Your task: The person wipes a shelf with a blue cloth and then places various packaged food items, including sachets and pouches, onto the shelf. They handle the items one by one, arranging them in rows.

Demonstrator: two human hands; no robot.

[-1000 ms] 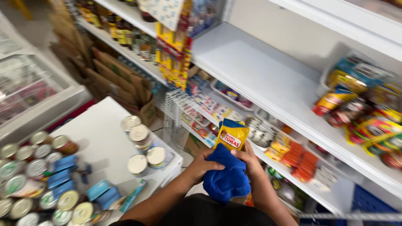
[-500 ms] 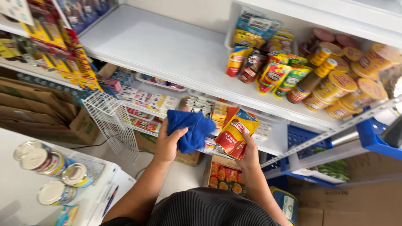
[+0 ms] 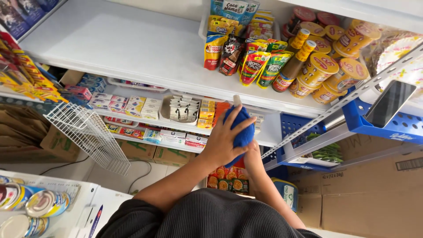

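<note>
The left hand (image 3: 222, 143) lay spread over a blue cloth (image 3: 241, 128), its fingers (image 3: 241, 124) long and only slightly curled, pressing the cloth rather than pinching it. The cloth was bunched around something held upright in front of the white shelf (image 3: 132, 48); a pale narrow tip (image 3: 237, 100) stuck out of the top of the bundle, and what it belonged to could not be told. The right hand (image 3: 252, 152) sat just beneath and behind the cloth, touching it from below. Its fingers were hidden by the cloth and the left hand, so how far they were closed could not be told. Both forearms rose from a dark ribbed sleeve (image 3: 211, 218) at the bottom of the view.

The bundle hung in front of the shelf's front edge, just below a row of standing sauce pouches (image 3: 251, 61) in yellow, red and green. To the right of those, brown bottles with yellow caps (image 3: 293, 66) stood beside round yellow-lidded tubs (image 3: 328, 68). The lower shelf behind the hands carried small boxes and sachets (image 3: 185, 108). A white wire basket (image 3: 90, 134) tilted out at the left, and lidded cans (image 3: 42, 202) lay on a white surface at the lower left. A blue perforated bracket (image 3: 387, 125) stood at the right, with a dark phone (image 3: 390, 102) propped on it.
</note>
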